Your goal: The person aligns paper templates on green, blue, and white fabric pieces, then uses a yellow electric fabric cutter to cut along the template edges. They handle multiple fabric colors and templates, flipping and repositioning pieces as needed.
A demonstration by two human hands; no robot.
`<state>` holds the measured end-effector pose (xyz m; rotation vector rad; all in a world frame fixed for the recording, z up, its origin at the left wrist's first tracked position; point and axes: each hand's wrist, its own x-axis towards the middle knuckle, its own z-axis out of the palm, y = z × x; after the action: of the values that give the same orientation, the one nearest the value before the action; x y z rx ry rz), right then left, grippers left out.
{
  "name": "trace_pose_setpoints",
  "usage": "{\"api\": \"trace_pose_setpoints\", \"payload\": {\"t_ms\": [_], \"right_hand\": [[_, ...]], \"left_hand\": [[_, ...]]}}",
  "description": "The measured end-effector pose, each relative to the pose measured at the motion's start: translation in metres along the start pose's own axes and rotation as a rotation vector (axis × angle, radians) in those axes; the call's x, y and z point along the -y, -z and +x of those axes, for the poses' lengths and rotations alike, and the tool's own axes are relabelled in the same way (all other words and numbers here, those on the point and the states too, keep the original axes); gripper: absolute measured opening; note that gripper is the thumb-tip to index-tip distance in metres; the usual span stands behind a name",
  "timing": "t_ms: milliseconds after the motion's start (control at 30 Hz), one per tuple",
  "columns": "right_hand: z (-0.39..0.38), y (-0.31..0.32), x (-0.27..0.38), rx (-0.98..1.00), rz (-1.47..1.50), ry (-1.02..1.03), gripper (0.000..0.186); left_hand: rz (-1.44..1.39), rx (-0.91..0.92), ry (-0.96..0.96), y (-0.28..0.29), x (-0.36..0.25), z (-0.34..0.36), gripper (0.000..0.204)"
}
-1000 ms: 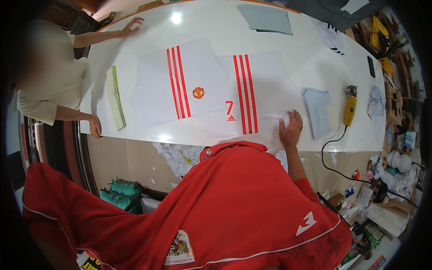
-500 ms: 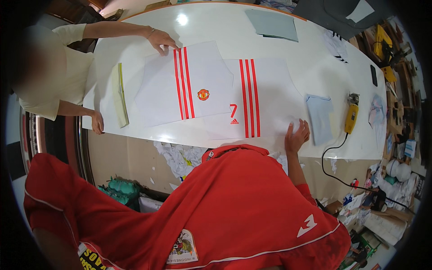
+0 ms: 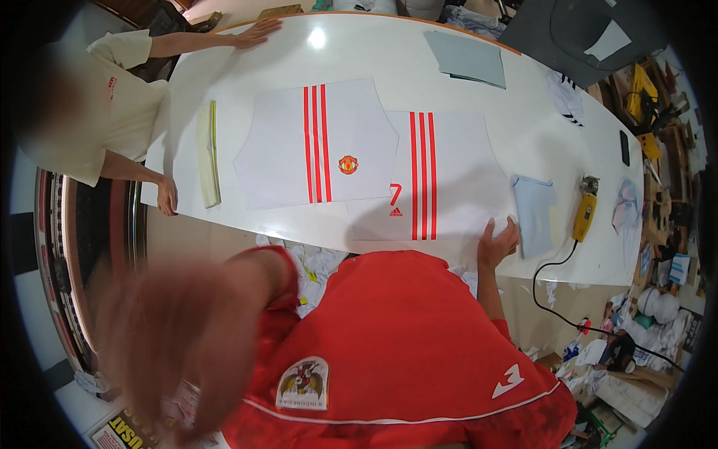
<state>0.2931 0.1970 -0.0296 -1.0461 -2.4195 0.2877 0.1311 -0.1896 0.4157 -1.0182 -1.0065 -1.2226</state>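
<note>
Two white fabric panels with red stripes lie overlapping on the white table. The left panel bears a round crest; the right panel has a red numeral and small logo, partly covered by the left one. My right hand rests at the right panel's lower right corner, thumb and fingers apart. My left hand is raised close to the camera at lower left, away from the panels and smeared by motion; I cannot make out its fingers or anything in them.
A yellow corded electric cutter stands at right beside a folded light-blue cloth. Folded yellowish cloth lies at left; grey-green sheets lie at the far side. A co-worker at left has both hands on the table.
My left hand has come up into view at lower left. The co-worker's far hand has left the left panel for the table's far edge. The left panel lies straighter. My right hand stays by the corner.
</note>
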Motion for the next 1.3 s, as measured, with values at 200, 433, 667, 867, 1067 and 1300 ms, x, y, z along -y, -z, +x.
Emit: {"api": "trace_pose_setpoints", "payload": {"t_ms": [200,433,667,867,1067,1300], "right_hand": [[-0.005,0.006,-0.009,-0.010,-0.089,-0.181,0.061],[0.007,0.015,-0.009,0.260,-0.104,-0.254,0.035],[0.029,-0.012,-0.028,0.074,0.599,-0.396,0.030],[0.096,0.059,0.037,-0.122,0.991,-0.721,0.045],[0.157,0.113,0.063,-0.392,1.064,-0.517,0.057],[0.202,0.156,0.104,-0.446,1.018,-0.256,0.053]], "left_hand": [[0.278,0.640,1.345,-0.026,0.050,-0.362,0.018],[0.497,1.189,1.142,-0.003,-0.003,-0.427,0.043],[0.508,1.245,1.007,-0.004,-0.005,-0.426,0.040],[0.423,1.210,0.974,-0.007,-0.012,-0.427,0.047],[0.384,1.189,0.974,-0.014,-0.015,-0.426,0.047],[0.355,1.284,0.939,-0.022,-0.015,-0.444,0.039]]}}
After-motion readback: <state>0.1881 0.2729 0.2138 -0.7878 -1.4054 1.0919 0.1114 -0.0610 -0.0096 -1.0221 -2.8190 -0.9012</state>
